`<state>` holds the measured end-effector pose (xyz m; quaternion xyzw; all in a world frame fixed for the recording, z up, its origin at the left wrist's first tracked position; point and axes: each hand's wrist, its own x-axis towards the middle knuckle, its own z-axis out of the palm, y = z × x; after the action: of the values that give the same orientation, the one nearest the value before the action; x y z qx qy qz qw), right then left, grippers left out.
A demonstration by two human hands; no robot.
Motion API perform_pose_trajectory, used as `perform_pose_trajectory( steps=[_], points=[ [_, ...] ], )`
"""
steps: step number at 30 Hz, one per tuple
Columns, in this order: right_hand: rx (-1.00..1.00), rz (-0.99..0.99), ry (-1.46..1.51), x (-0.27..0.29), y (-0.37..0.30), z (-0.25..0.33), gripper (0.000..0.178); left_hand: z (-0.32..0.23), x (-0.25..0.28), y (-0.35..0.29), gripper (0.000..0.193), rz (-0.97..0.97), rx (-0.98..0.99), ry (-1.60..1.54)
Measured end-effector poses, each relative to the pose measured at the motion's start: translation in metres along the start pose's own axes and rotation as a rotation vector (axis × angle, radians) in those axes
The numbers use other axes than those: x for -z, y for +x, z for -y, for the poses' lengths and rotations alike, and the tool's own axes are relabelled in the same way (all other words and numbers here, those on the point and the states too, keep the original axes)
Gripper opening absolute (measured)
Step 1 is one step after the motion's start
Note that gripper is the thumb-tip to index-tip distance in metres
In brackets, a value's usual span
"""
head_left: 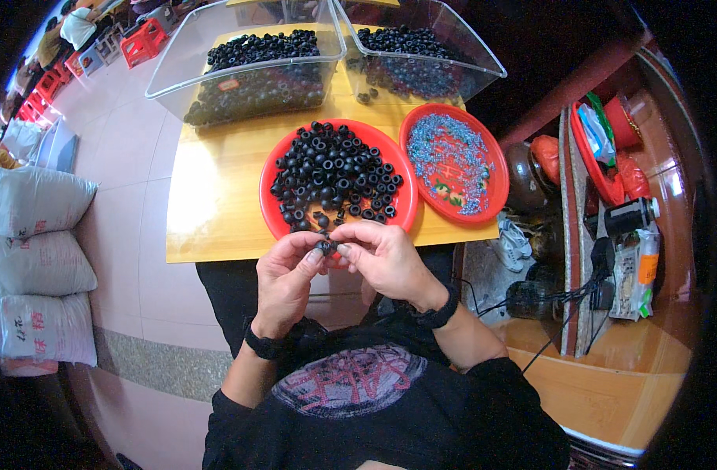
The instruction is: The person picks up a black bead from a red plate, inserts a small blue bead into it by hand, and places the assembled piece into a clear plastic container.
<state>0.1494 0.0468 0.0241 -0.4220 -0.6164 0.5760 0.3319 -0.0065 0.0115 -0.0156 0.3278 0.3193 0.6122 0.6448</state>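
My left hand (284, 274) and my right hand (391, 262) meet over the near rim of a red round plate (405, 211). Between their fingertips they pinch a small black ring-shaped piece (325, 247), partly hidden by the fingers. A heap of similar black hollow pieces (331, 160) covers much of that plate, with a few loose ones close to my fingers. To its right, a second red plate (497, 188) holds many tiny bluish, shiny pieces (452, 145); their exact kind is too small to tell.
Two clear plastic bins (159, 82) of black pieces stand at the table's (217, 227) far side. White sacks (41, 262) are stacked on the floor at left. Cables, a black bottle (631, 217) and shoes (514, 244) sit at right. People and red stools (143, 41) appear far left.
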Motion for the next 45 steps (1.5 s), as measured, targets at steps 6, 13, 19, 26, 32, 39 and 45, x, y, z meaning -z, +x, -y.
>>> perform_pose_trajectory(
  steps=[6, 13, 19, 26, 32, 39, 45],
  points=[
    [0.115, -0.081, -0.083, -0.001, 0.000, -0.011, 0.017, -0.001, -0.004, -0.003, 0.021, 0.018, 0.030, -0.018],
    [-0.043, -0.030, 0.150, 0.005, 0.000, -0.004, 0.015, 0.003, -0.002, -0.003, 0.021, 0.018, 0.055, -0.012],
    [-0.034, -0.096, 0.154, 0.005, -0.006, 0.014, 0.011, 0.002, -0.001, -0.003, 0.021, 0.024, 0.044, -0.016],
    [-0.062, -0.030, 0.080, 0.005, -0.009, 0.024, 0.011, 0.004, -0.003, -0.004, 0.024, 0.023, 0.020, 0.071],
    [0.115, -0.072, -0.189, 0.005, -0.011, 0.022, 0.009, 0.000, -0.005, -0.005, 0.023, 0.041, 0.042, 0.072],
    [0.392, -0.138, -0.499, 0.001, -0.008, 0.022, 0.011, -0.001, -0.009, -0.008, 0.022, 0.002, 0.004, 0.156],
    [0.459, -0.143, -0.590, 0.000, -0.008, 0.020, 0.009, 0.000, -0.009, -0.008, 0.021, -0.011, -0.037, 0.241]
  ],
)
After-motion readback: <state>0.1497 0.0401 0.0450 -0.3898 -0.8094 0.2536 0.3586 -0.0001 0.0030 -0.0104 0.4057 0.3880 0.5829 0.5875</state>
